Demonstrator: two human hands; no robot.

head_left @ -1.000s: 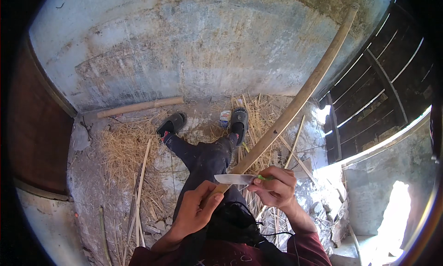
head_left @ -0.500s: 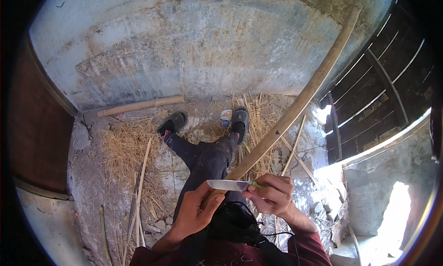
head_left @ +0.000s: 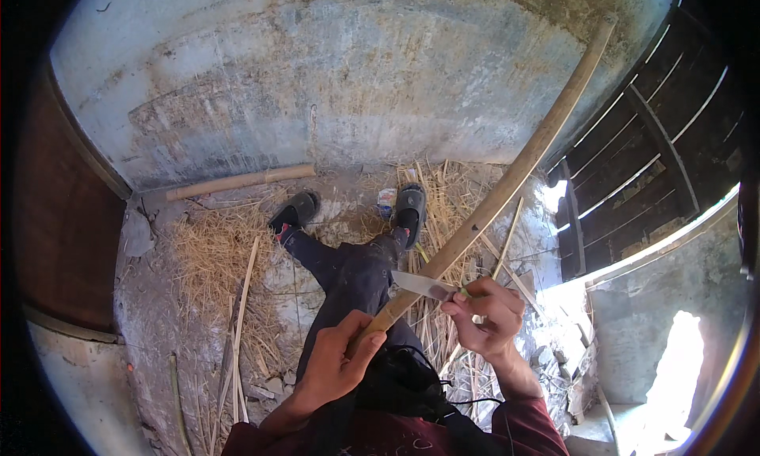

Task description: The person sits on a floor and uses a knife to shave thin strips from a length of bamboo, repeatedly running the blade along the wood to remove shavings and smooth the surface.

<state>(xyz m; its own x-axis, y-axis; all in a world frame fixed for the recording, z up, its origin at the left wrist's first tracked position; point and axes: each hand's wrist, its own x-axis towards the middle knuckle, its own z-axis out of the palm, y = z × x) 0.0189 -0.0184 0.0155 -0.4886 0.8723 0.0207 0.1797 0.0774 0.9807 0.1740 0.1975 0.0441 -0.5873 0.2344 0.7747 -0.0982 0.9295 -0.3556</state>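
A long bamboo pole (head_left: pixel 507 188) slants from my lap up to the far right, its far end near the wall. My left hand (head_left: pixel 340 359) is wrapped round its near end. In my right hand (head_left: pixel 488 317) is a knife (head_left: pixel 423 285) with a green handle, gripped in the fingers. The blade points left and lies across the pole, a little beyond my left hand. Whether its edge touches the bamboo I cannot tell. The pole passes over my right leg.
Pale shavings (head_left: pixel 218 254) cover the floor around my slippered feet. A shorter bamboo length (head_left: pixel 241 182) lies along the worn wall (head_left: pixel 332 84). Thin strips (head_left: pixel 244 321) lie on the left. A dark slatted panel (head_left: pixel 649 155) stands at the right, with rubble below it.
My right hand has moved the knife away from me along the pole and slightly right, and the blade has tilted. My left hand keeps its place on the pole.
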